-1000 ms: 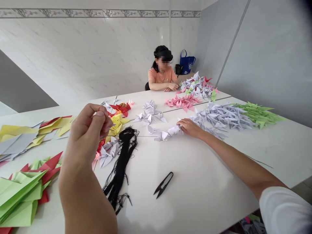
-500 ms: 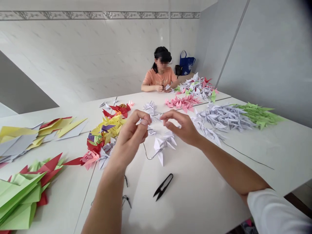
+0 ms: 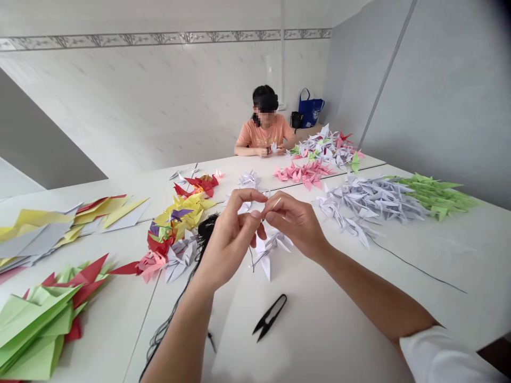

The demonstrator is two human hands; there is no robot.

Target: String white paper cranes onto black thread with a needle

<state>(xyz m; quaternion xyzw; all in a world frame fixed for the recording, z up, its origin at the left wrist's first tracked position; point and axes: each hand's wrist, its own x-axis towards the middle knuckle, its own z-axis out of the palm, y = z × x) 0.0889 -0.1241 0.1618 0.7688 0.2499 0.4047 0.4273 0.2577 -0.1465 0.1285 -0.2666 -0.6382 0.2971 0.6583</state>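
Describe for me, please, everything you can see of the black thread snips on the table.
The thread snips are a small one-piece tool, black as far as can be seen, with a narrow bent loop at the far end and two short pointed blades, nearly closed, aimed toward the person's left. They lie flat on the white table, and only the table touches them.

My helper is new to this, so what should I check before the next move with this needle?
1. Needle pinched in right hand: ok, held at the fingertips.
2. Needle threaded: cannot tell, too small to see.
3. Black thread clear of left hand: not ok, strands run beside and under the wrist.
4. Snips within reach: ok, lying on the table just below the hands.
5. White paper crane clear of the hands: ok, lying below them, untouched.
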